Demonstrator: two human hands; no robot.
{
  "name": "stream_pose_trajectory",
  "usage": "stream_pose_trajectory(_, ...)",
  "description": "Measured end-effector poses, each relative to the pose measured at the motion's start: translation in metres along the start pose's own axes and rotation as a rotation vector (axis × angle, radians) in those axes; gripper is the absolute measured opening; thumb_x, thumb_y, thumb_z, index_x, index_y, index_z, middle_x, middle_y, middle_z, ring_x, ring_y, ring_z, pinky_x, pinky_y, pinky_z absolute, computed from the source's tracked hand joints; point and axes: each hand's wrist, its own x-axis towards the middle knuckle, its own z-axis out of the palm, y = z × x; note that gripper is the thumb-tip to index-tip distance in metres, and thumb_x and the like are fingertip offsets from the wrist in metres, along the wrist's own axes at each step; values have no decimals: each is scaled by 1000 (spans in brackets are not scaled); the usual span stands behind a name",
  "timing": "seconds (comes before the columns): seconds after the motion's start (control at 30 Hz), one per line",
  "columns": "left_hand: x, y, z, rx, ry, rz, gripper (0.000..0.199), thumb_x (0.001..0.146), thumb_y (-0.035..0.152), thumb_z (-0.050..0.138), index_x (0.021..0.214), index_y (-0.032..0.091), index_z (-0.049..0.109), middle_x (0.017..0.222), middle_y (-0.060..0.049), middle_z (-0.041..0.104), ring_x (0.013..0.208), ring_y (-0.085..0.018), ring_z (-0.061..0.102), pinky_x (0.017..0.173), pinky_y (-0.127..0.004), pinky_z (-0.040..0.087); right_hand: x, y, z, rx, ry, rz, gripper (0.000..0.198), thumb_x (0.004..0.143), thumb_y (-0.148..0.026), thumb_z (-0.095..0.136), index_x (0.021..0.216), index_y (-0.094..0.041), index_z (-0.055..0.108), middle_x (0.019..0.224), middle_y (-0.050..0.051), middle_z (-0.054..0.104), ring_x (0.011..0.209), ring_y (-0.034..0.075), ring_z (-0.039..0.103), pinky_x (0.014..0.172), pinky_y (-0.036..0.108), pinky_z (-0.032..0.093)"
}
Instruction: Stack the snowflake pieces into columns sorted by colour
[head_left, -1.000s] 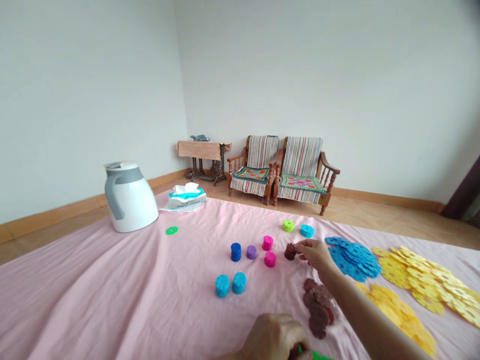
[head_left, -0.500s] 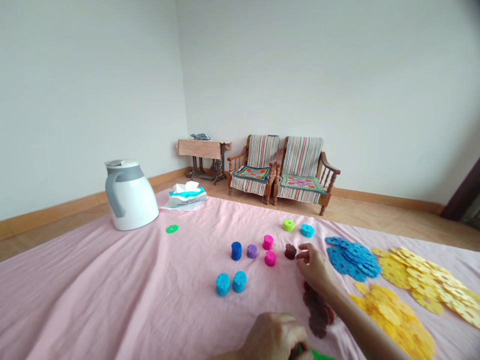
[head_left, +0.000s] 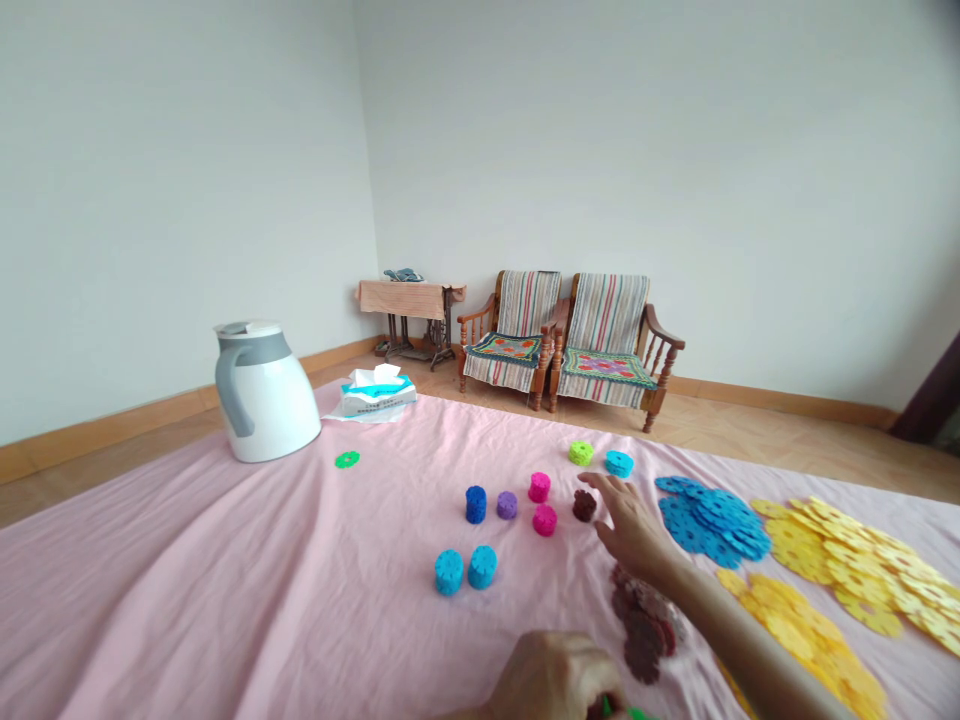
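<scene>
My right hand [head_left: 634, 525] is open, its fingers spread beside a short stack of dark brown flower-shaped discs [head_left: 584, 505]. Nothing shows in its grasp. At the bottom edge my left hand [head_left: 559, 675] is curled closed around green flower-shaped discs [head_left: 637, 714], mostly hidden by the fingers and the frame edge. Loose brown discs [head_left: 643, 630] lie below my right wrist. Left of the brown stack stand two pink stacks [head_left: 539, 488], a purple one [head_left: 507, 505] and a dark blue one [head_left: 475, 505]. Two light blue stacks [head_left: 448, 572] sit nearer me.
Lime [head_left: 580, 453] and light blue [head_left: 619, 463] stacks stand farther back. To the right lie piles of blue [head_left: 712, 522] and yellow [head_left: 855, 560] discs. A white jug [head_left: 270, 400], a tissue pack [head_left: 377, 393] and one green disc [head_left: 347, 460] rest on the pink cloth [head_left: 225, 600].
My right hand's fingers have spread and lifted slightly away from the brown stack. My left hand stays closed at the bottom edge. The view has shifted a little.
</scene>
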Motion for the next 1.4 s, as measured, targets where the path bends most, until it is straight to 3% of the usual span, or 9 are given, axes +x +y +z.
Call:
stream_pose_trajectory(0.13,0,-2,2,7,4,11,10,74,19,75,72,15,66,71,2,69,60,-9,60,54,-16,39,16,-4,-14,-46,-256,-145,59,63,6,47,116,-19,56,106,9,62,98,20,56,89,31,41)
stream_pose_trajectory(0.2,0,-4,6,25,10,20,12,73,19,76,72,15,65,70,2,69,61,-10,61,54,-16,39,22,-6,-16,-51,-313,-167,52,65,5,47,111,-18,59,98,7,63,92,18,56,84,28,41)
stream_pose_trajectory(0.5,0,-10,13,59,-6,20,13,75,23,75,73,16,65,74,2,71,66,-10,64,56,-16,40,35,-2,-7,-87,-346,-161,27,62,3,51,76,-17,63,81,4,62,74,14,54,66,23,36)
stream_pose_trajectory(0.67,0,-11,15,66,-13,37,13,79,26,72,74,16,64,73,2,70,65,-11,63,56,-16,41,40,-6,-7,-112,-355,-165,25,63,3,52,73,-16,65,79,6,63,72,15,56,66,24,38)
stream_pose_trajectory(0.77,1,-10,12,63,-17,46,13,78,25,72,74,16,64,73,2,70,65,-11,63,57,-16,41,37,-10,-13,-117,-340,-164,33,64,2,54,90,-14,67,89,9,65,82,19,59,72,27,40)
stream_pose_trajectory(0.9,1,-6,5,40,-21,32,12,75,20,74,72,15,64,72,2,70,64,-11,63,57,-16,41,19,-12,-32,-99,-274,-141,44,70,-5,55,112,-14,60,106,13,63,101,23,57,85,31,41)
stream_pose_trajectory(1.03,1,-2,0,11,-12,26,9,76,18,72,71,15,64,69,2,69,62,-10,61,56,-16,41,-20,-8,-53,-45,-298,-61,27,69,-8,55,92,-19,64,93,7,67,86,21,60,77,31,44)
stream_pose_trajectory(1.17,0,-2,2,-9,0,12,8,75,17,71,71,15,65,68,2,68,59,-10,60,55,-16,41,-58,-8,-61,-19,-332,-20,27,68,-7,51,84,-23,66,88,5,66,83,20,60,76,29,44)
stream_pose_trajectory(1.4,0,-2,3,-28,29,16,8,71,14,74,71,14,66,67,1,68,56,-9,58,53,-15,40,-68,-19,-58,6,-362,24,25,64,-7,47,72,-21,66,82,4,67,77,19,59,69,27,43)
